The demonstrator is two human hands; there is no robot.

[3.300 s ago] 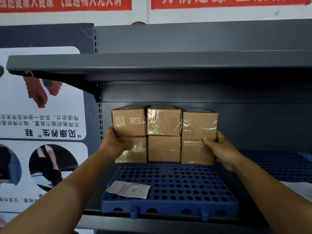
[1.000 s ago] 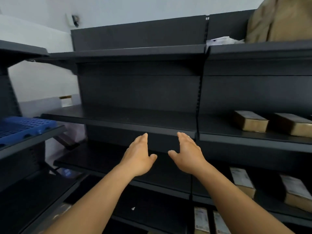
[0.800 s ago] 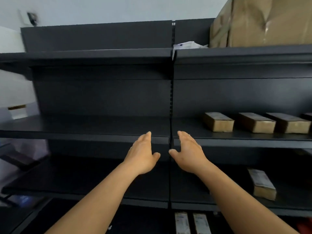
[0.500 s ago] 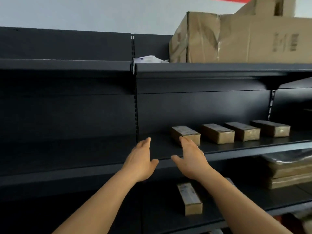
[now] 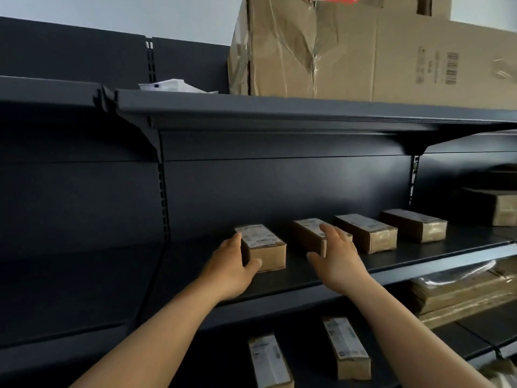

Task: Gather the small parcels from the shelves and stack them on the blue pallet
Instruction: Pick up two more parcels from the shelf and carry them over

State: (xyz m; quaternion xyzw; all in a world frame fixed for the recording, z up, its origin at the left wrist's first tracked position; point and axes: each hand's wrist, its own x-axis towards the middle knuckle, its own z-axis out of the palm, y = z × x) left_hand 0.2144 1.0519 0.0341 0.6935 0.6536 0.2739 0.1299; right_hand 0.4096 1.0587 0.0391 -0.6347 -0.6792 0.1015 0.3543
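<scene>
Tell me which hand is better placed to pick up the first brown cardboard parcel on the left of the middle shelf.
Left. The left hand already touches that labelled brown cardboard parcel at its left side, thumb at the front. The right hand lies over the second parcel.

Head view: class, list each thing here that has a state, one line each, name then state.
Left hand: open, fingers against the first parcel's left side.
Right hand: open, over the second parcel.
First parcel: lying flat, sealed.
Second parcel: flat, partly covered.
Big carton: closed, crumpled, taped.
</scene>
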